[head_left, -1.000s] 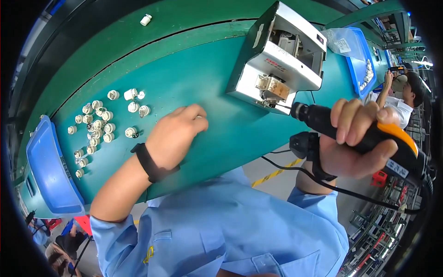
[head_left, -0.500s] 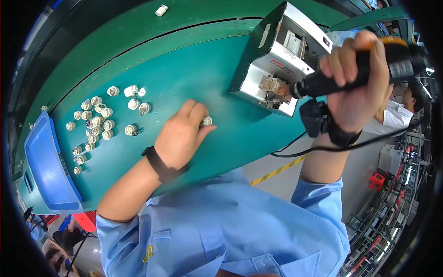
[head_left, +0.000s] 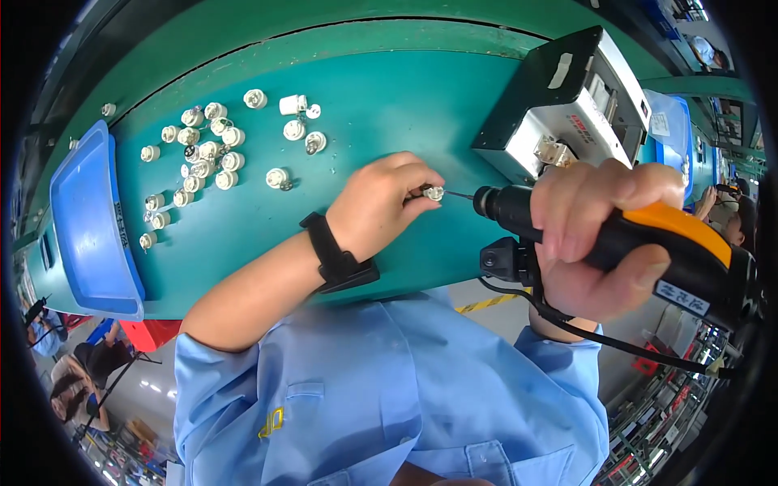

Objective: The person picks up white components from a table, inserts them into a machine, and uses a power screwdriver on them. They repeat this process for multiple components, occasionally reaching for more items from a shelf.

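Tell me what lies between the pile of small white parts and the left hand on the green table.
In the head view, only bare green tabletop separates the pile of white parts from the left hand; the nearest stray part sits apart from the wrist.

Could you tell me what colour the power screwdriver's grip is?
Orange on black, on the screwdriver; head view.

A teal-green desk (head_left: 389,105) carries everything, its near edge running along the person's chest. On its left end lies a flat blue tray (head_left: 85,219). Just right of the tray a loose scatter of small white round parts (head_left: 203,154) lies on the surface, thickest at the left and thinning toward the middle. One stray white part (head_left: 108,109) lies at the far left rim. At the far right stands a boxy grey-and-black machine (head_left: 567,105).
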`<state>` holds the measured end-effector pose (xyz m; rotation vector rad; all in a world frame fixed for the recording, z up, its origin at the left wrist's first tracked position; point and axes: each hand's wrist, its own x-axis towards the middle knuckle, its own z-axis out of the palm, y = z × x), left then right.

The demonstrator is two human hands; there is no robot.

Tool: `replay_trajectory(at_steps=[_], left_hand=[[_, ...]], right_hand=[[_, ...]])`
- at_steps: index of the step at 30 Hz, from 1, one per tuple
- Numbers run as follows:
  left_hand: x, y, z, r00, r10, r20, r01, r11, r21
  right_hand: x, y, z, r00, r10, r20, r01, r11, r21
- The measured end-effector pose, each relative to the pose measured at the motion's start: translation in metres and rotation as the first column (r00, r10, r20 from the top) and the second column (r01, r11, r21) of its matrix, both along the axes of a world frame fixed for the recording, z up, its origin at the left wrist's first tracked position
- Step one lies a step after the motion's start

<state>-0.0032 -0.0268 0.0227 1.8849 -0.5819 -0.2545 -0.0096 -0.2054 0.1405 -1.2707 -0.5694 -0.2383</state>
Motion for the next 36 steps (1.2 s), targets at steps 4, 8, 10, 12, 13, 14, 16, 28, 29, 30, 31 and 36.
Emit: replay_trajectory(at_steps=[4, 8, 10, 12, 13, 14, 16, 28, 29, 30, 31, 36], left_hand=[[-0.002, 0.002, -0.002, 1.000, -0.007, -0.028, 0.007, 1.000, -0.008], [-0.002, 0.003, -0.001, 0.999, 0.002, -0.039, -0.003, 1.000, -0.030], [-0.002, 0.003, -0.001, 1.000, 0.016, -0.020, -0.017, 0.999, -0.050], [-0.002, 0.001, -0.001, 1.000, 0.021, -0.014, -0.021, 0.998, -0.062], [-0.002, 0.001, 0.000, 1.000, 0.012, 0.004, -0.012, 0.999, -0.052], [-0.002, 0.001, 0.000, 1.000, 0.005, 0.024, -0.003, 0.999, -0.044], [-0.002, 0.002, 0.000, 0.999, -0.003, 0.047, 0.005, 0.999, -0.040], [-0.003, -0.004, 0.005, 0.999, 0.006, 0.046, -0.008, 0.998, 0.056], [-0.002, -0.004, 0.004, 0.998, 0.004, 0.055, -0.007, 0.998, 0.065], [-0.002, -0.004, 0.003, 0.998, 0.001, 0.063, -0.006, 0.997, 0.074], [-0.001, -0.006, 0.003, 0.997, -0.003, 0.072, -0.004, 0.996, 0.085], [-0.003, -0.007, 0.008, 0.997, 0.032, 0.074, -0.038, 0.996, 0.078]], right_hand=[[-0.007, 0.016, 0.004, 0.972, -0.197, -0.128, 0.177, 0.972, -0.152], [-0.004, 0.024, 0.005, 0.956, -0.254, -0.149, 0.215, 0.948, -0.236], [-0.004, 0.027, 0.007, 0.964, -0.215, -0.154, 0.169, 0.950, -0.264], [-0.004, 0.027, 0.008, 0.967, -0.198, -0.161, 0.147, 0.949, -0.280], [-0.004, 0.027, 0.008, 0.968, -0.194, -0.159, 0.142, 0.947, -0.288], [-0.003, 0.028, 0.008, 0.969, -0.190, -0.156, 0.137, 0.945, -0.298], [-0.003, 0.031, 0.008, 0.971, -0.187, -0.150, 0.133, 0.941, -0.310], [-0.018, -0.055, 0.047, 0.973, -0.169, 0.158, 0.161, 0.985, 0.065], [-0.018, -0.060, 0.049, 0.964, -0.199, 0.178, 0.189, 0.979, 0.071], [-0.019, -0.065, 0.051, 0.953, -0.231, 0.197, 0.219, 0.973, 0.077], [-0.019, -0.068, 0.049, 0.945, -0.270, 0.183, 0.266, 0.963, 0.047], [-0.012, -0.070, 0.031, 0.941, -0.323, 0.104, 0.328, 0.944, -0.041]])
